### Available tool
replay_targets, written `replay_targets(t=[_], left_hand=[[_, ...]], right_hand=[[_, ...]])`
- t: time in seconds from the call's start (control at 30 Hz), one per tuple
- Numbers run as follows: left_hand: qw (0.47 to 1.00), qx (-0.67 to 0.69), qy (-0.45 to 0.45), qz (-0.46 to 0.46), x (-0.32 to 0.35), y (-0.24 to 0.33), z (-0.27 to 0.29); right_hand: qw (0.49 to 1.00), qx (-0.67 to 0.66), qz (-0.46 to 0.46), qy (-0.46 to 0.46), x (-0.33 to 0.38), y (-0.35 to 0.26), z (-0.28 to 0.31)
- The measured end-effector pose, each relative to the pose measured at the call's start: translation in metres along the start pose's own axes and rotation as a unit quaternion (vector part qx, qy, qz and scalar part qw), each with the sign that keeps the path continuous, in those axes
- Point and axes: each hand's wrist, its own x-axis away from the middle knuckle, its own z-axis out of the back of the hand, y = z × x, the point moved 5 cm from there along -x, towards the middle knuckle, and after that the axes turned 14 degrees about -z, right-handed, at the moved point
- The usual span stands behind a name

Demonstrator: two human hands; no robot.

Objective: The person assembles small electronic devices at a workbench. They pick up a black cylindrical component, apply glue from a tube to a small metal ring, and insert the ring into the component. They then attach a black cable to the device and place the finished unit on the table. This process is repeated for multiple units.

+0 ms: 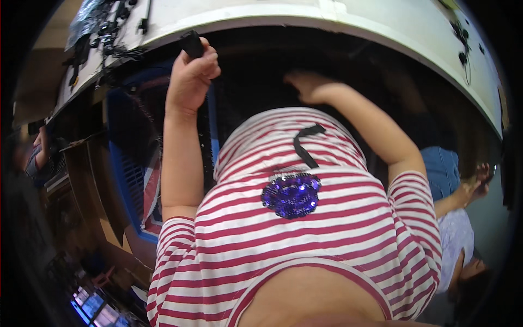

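My left hand (195, 73) is raised near the edge of the white table, with its fingers closed round a small black block-shaped object (192, 44). The object's upper end sticks out beyond the thumb, and I cannot make out its exact kind. Lower than the tabletop, in the shade in front of my striped shirt, is my right hand (309, 86). Blur and darkness smear its fingers, and no held thing shows there. The two hands are well apart.
Black cables with plugs (111, 41) lie on the white table (245, 13) at the left, and more black cables (463, 46) at the right. A blue plastic crate (122, 163) stands beside my left arm. Another person (455, 218) is at the right, and a lit screen (98, 310) is lower left.
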Motion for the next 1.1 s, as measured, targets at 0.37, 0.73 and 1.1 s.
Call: replay_targets(t=[0.37, 0.73, 1.1], left_hand=[[0.991, 0.115, 0.054, -0.036, -0.006, 0.009, -0.019], [0.964, 0.251, 0.002, -0.094, -0.028, -0.006, -0.110], [0.991, 0.065, -0.039, -0.114, -0.004, 0.006, -0.080]], right_hand=[[0.952, -0.242, 0.012, 0.185, 0.021, -0.006, 0.034], [0.679, -0.723, 0.114, -0.054, 0.094, -0.035, 0.065], [0.732, -0.591, 0.270, 0.205, 0.263, 0.008, 0.267]])
